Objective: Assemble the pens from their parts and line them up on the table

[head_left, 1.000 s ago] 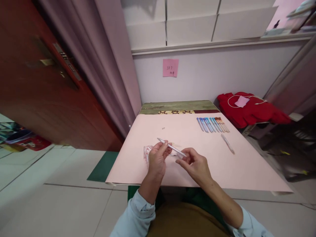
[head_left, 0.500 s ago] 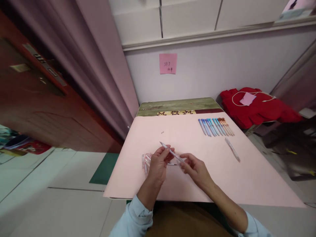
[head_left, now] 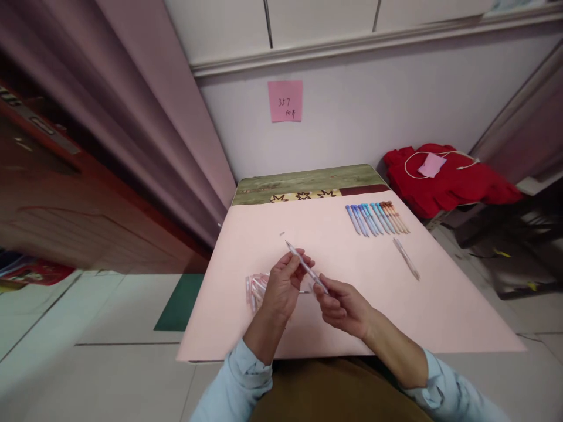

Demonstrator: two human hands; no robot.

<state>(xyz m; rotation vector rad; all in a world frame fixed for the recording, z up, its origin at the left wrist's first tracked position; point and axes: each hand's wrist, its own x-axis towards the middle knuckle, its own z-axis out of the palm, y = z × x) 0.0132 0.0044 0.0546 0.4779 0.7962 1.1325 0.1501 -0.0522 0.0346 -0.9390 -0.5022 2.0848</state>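
A slim clear-and-white pen (head_left: 307, 269) slants between my two hands, its tip pointing up and left. My left hand (head_left: 287, 282) is closed on the tip half, thumb on top. At the rear end, the fingers of my right hand (head_left: 342, 300) pinch the barrel. Partly behind my left hand lies a pile of pinkish pen parts (head_left: 255, 288). A thin dark-tipped piece, perhaps a refill, lies on the table behind the hands, mostly hidden. Beyond the tip rests a tiny grey piece (head_left: 282, 234).
A row of blue, turquoise and brown pens (head_left: 376, 219) lies at the right rear of the pink-covered table (head_left: 229, 258). One clear pen (head_left: 406, 258) lies apart, nearer me. Red cloth (head_left: 453, 184) with a white cable is beyond the right edge. A door (head_left: 88, 217) stands left.
My right hand has turned and now grips the pen's rear end with the fingers curled under. The pen is more steeply slanted in view. The camera view has shifted slightly.
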